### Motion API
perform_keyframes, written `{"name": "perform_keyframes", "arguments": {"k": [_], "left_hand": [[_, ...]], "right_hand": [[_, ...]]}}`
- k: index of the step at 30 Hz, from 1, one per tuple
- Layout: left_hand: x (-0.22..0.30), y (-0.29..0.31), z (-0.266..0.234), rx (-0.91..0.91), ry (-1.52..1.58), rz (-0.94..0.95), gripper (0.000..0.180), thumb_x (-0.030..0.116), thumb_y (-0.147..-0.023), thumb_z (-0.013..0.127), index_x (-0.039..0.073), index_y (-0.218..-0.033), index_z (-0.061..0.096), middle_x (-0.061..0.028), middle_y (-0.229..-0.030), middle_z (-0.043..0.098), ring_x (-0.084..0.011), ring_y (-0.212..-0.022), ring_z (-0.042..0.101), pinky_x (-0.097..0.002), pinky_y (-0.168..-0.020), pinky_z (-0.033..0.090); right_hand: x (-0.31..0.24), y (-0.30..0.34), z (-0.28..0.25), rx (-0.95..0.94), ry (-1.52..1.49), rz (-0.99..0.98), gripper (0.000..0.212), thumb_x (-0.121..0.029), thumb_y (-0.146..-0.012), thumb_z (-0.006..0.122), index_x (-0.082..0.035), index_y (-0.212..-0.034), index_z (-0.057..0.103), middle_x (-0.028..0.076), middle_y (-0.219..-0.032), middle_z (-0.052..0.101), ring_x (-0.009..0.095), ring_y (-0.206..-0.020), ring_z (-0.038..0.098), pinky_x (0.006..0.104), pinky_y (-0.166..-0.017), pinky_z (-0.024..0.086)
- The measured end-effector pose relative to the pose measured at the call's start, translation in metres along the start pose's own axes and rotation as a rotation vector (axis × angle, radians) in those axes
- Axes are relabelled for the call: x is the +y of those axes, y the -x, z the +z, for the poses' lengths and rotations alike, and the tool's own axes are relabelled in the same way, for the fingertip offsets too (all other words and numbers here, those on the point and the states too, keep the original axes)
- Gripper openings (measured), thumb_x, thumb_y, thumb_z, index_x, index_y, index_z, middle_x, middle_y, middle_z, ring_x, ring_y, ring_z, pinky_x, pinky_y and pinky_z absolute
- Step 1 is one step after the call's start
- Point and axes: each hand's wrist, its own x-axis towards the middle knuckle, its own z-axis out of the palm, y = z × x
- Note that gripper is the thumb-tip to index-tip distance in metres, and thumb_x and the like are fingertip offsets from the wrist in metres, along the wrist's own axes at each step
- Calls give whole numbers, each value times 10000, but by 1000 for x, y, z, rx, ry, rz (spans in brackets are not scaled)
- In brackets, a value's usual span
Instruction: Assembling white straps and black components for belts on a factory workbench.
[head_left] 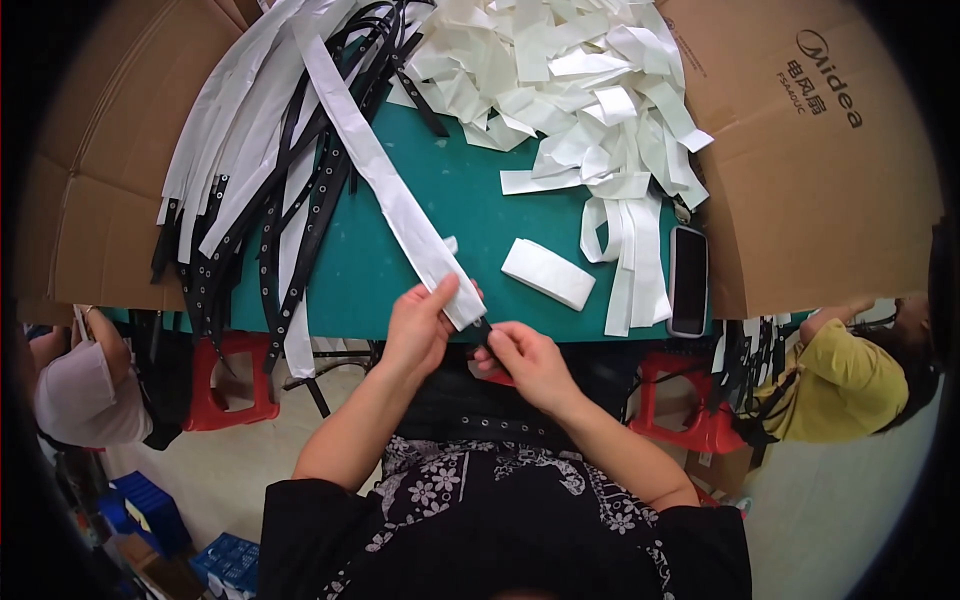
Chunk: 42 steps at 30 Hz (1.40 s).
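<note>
A long belt in a white paper sleeve (385, 185) slants from the far-left pile down to my hands at the table's front edge. My left hand (420, 325) is closed around the near end of the sleeve, thumb on top. The belt's black end (482, 330) sticks out of the paper, and my right hand (530, 365) pinches it between thumb and fingers. Just right of the sleeve lies a folded white paper bundle (548, 273). Several black belts with metal eyelets (325, 195), some in white sleeves, hang over the front edge at left.
Loose white paper strips (590, 120) are heaped at the back right of the green table (430, 170). A phone (688, 280) lies near the right front edge. Cardboard (820, 180) walls both sides. Red stools (235, 380) and a person in a yellow top (850, 370) are beyond.
</note>
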Motion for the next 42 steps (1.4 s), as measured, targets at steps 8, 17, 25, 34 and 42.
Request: {"name": "perform_keyframes", "arguments": {"k": [8, 17, 25, 34, 42], "left_hand": [[-1, 2, 1, 30, -293, 125, 338, 330, -906, 446, 10, -879, 551, -60, -777, 599, -130, -644, 573, -253, -607, 484], [-33, 15, -5, -188, -750, 58, 392, 350, -910, 440, 44, -675, 510, 21, -497, 433, -57, -412, 401, -191, -378, 280], [-23, 14, -8, -136, -491, 67, 376, 346, -908, 445, 55, -674, 491, 21, -529, 424, -55, -410, 378, -187, -373, 257], [-35, 29, 3, -212, -456, 34, 343, 297, -901, 479, 49, -666, 507, 9, -541, 480, -53, -419, 381, -185, -381, 259], [-32, 18, -7, -117, -280, 94, 321, 298, -895, 491, 50, -693, 494, -17, -565, 465, -91, -445, 420, -206, -385, 289]], "right_hand": [[3, 35, -28, 87, 298, -51, 240, -194, -886, 479, 13, -853, 595, 38, -653, 608, 74, -538, 541, 204, -514, 433], [9, 6, -25, 20, 82, -11, 233, -201, -901, 466, -2, -847, 573, 31, -641, 584, 49, -505, 493, 168, -468, 394], [13, 33, -49, -65, 542, -140, 207, -194, -889, 465, -13, -855, 559, 24, -667, 587, 85, -630, 546, 214, -565, 433], [-21, 13, -28, -160, 152, 152, 198, -194, -874, 490, -3, -875, 545, 7, -691, 545, 79, -562, 481, 209, -518, 401], [26, 48, -79, -44, 546, 13, 246, -233, -907, 423, -39, -819, 545, 3, -613, 515, 65, -555, 457, 207, -508, 367]]}}
